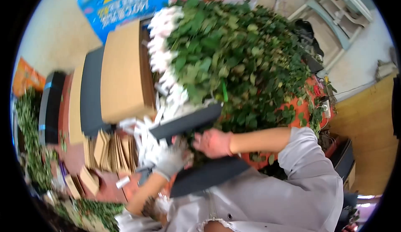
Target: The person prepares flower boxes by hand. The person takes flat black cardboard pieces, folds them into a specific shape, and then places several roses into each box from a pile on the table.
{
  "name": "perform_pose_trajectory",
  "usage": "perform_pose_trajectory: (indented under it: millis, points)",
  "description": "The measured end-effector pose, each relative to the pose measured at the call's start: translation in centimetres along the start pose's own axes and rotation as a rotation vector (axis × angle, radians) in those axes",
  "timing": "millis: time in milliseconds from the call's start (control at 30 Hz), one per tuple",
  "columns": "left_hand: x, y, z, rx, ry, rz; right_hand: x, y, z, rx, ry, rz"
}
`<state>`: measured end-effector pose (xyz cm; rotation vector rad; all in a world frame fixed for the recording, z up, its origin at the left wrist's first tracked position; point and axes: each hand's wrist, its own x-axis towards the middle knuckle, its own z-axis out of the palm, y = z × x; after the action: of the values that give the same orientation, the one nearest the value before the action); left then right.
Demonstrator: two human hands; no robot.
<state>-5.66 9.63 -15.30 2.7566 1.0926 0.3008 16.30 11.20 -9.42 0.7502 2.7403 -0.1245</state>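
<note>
We'd best work our left hand (169, 161) and right hand (214, 143) evenly between the upper black panel (188, 121) and lower black panel (209, 175), before our grey jacket (267, 194); through blur, we cannot tell what either grips.

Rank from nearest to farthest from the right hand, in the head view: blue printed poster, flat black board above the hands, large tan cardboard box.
1. Flat black board: beside the right hand, up and left.
2. Large tan cardboard box: farther left.
3. Blue printed poster: top left.

Pale wall (50, 31) with a blue poster (119, 7), pale chair (331, 24), wooden panel (366, 136).
</note>
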Motion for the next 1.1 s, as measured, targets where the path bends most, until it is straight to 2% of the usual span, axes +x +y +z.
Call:
perform_pose_trajectory:
  millis: [33,67,133,167,200,233,267,300,367,400,467,500,567,667,733,867,933,967,1033,1100]
  points:
    - [0.3,1.0,-1.0,-0.130,-0.161,-0.151,-1.7,-0.3,-2.7,0.174,0.005,-0.050]
    - [0.5,1.9,-2.0,-0.232,-0.306,-0.320,-3.2,0.4,-2.0,0.218,0.362,-0.067]
    - [0.2,1.7,-1.6,-0.275,-0.402,-0.364,-3.6,4.6,-9.4,0.350,0.391,-0.005]
    - [0.1,1.8,-1.7,-0.298,-0.426,-0.372,-3.2,7.5,-11.3,0.232,0.573,0.077]
    - [0.3,1.9,-1.9,-0.301,-0.435,-0.374,-0.6,11.3,-11.3,0.057,1.011,0.174]
    - [0.4,2.0,-2.2,-0.304,-0.445,-0.377,0.7,15.1,-13.4,0.117,0.987,0.288]
    - [0.6,2.1,-2.4,-0.307,-0.455,-0.380,1.9,18.8,-15.2,0.323,0.900,0.439]
    - [0.4,2.0,-2.1,-0.315,-0.466,-0.395,3.5,22.2,-16.3,0.223,0.850,0.616]
    - [0.9,2.1,-2.8,-0.285,-0.525,-0.407,7.5,28.8,-15.4,-0.033,0.951,0.711]
    - [1.2,2.2,-3.2,-0.270,-0.554,-0.411,8.1,29.8,-17.5,0.083,0.678,0.843]
    - [0.4,2.0,-2.5,-0.299,-0.506,-0.377,9.5,30.8,-18.7,0.043,0.312,0.910]
    - [0.3,2.0,-2.3,-0.319,-0.513,-0.408,9.8,30.9,-18.6,0.039,0.319,0.908]
    - [-0.2,1.8,-2.1,-0.316,-0.482,-0.388,9.9,30.8,-18.3,-0.009,0.191,0.855]
    - [0.5,2.4,-3.1,-0.269,-0.469,-0.343,8.8,32.3,-17.8,0.099,0.321,0.767]
    - [0.6,2.4,-3.5,-0.261,-0.484,-0.313,5.9,31.2,-20.1,0.071,0.345,0.823]
    - [1.1,2.0,-5.8,-0.378,-0.482,-0.335,1.2,31.1,-24.1,0.146,0.310,0.753]
    - [1.8,2.8,-9.7,-0.420,-0.410,0.061,-0.5,30.5,-24.7,0.090,0.488,0.866]
    - [3.7,3.8,-14.0,-0.592,-0.452,0.146,-0.6,32.0,-24.1,0.026,0.544,0.874]
    - [6.7,4.4,-18.3,-0.648,-0.160,0.296,-1.8,31.3,-24.1,-0.049,0.633,0.887]
    - [12.7,6.0,-23.4,-0.121,-0.046,0.307,-3.1,30.4,-24.4,-0.142,0.726,0.887]
